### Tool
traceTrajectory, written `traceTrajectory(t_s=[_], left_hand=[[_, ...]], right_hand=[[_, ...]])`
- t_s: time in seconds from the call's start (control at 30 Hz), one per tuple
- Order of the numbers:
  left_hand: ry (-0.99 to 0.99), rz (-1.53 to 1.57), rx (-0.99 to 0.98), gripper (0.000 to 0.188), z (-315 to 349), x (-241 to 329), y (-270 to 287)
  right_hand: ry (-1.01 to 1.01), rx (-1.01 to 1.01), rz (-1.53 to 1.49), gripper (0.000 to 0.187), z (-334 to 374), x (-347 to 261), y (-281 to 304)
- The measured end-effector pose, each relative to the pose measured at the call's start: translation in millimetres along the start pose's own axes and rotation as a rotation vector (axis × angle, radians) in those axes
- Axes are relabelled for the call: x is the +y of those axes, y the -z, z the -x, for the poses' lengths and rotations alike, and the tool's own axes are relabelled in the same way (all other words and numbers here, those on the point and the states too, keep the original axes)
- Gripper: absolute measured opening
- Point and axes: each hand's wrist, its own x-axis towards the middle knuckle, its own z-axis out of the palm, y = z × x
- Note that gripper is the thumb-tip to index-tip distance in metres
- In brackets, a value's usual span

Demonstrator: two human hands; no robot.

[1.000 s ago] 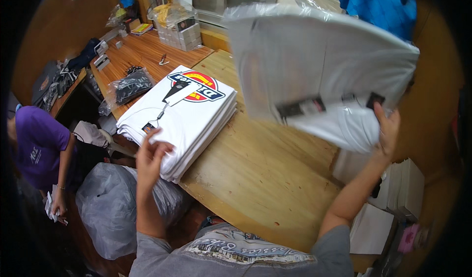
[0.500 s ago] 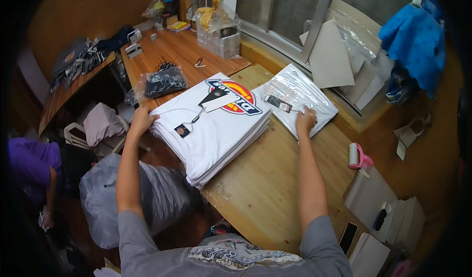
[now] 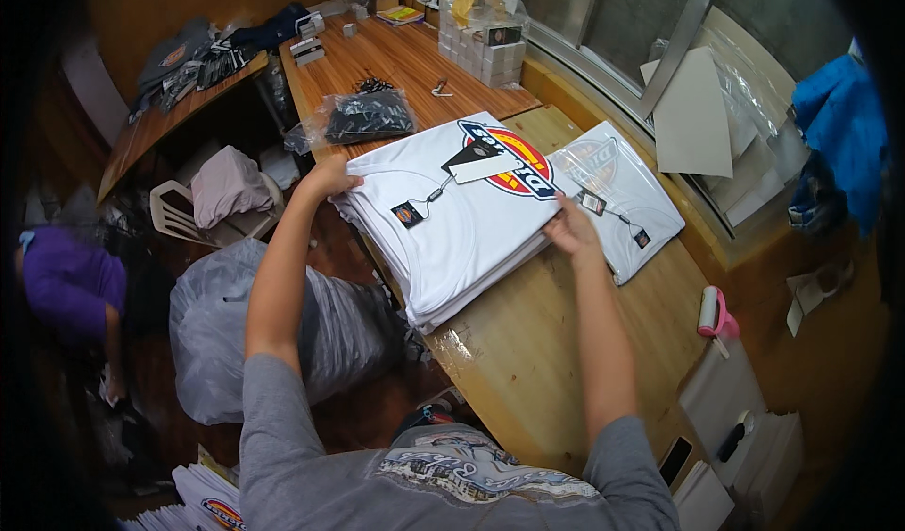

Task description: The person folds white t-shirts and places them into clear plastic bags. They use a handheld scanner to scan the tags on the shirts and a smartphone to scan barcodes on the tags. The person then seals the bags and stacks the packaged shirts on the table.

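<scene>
While both hands are on the folded white shirts, grip reads closed on each side: left hand (image 3: 331, 177) pinches the left corner of the top shirt (image 3: 443, 239), right hand (image 3: 573, 227) pinches its right edge next to the round colored print (image 3: 517, 163). Fingers underneath are hidden, so can't really tell how many layers each has. Stack of shirts (image 3: 481, 284) lies flat by the left edge of the wooden table (image 3: 566, 342), front corner about at that edge.

Cloth should be light, soft and floppy, nothing fragile; folds would likely slip open if held at one spot only. Best hold: two opposite edges, full folded thickness, thumbs on top. Black square tag (image 3: 406, 214) and white card tag (image 3: 484, 167) lie loose on top, joined by a cord; likely to slide or snag, so keep fingers off them.

Bagged shirt (image 3: 650, 201) lies toward the far edge, just right of the stack; its plastic looks slick. Dark bagged bundle (image 3: 370, 116) is on the near edge of the brown desk (image 3: 382, 55). Pink lint roller (image 3: 724, 320) sits around the right edge.
</scene>
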Motion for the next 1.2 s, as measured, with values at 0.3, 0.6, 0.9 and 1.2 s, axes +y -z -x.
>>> traceTrajectory(t_s=[0.3,0.6,0.9,1.2], left_hand=[[-0.443,0.4,-0.048,0.042,6,-4,19],[-0.601,0.447,0.157,0.014,118,85,-25],[-0.857,0.427,-0.138,0.023,285,168,-177],[-0.999,0.18,-0.236,0.033,292,204,-195]], right_hand=[[-0.333,-0.358,0.014,0.049,101,122,-78],[0.056,-0.142,0.386,0.056,192,76,-11],[0.054,0.345,0.55,0.058,443,82,128],[0.226,1.127,1.107,0.043,477,95,137]])
